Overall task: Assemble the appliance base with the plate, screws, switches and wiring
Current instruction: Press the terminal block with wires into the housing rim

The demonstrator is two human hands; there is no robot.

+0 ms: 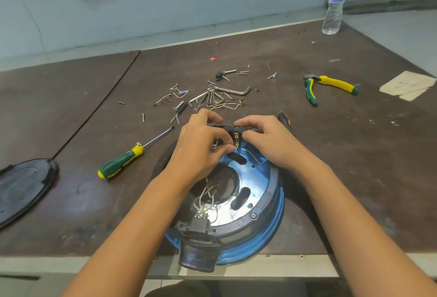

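Note:
The round blue and black appliance base [264,223] lies upside down at the table's near edge, its shiny metal plate [250,185] facing up. White wires [207,198] rise from the middle toward a black connector block [196,227] at the near rim. At the far rim, both hands work on a black switch part [233,131]. My left hand [201,140] pinches a small terminal on a wire at it. My right hand [264,138] grips the part's right side with curled fingers. Loose screws and hex keys [208,98] lie just beyond.
A green and yellow screwdriver [125,159] lies left of the base. A black cover plate [23,188] sits at the far left edge. Yellow and green pliers [331,86] lie at the right, a water bottle [335,1] at the back right, paper scraps [406,85] beyond the pliers.

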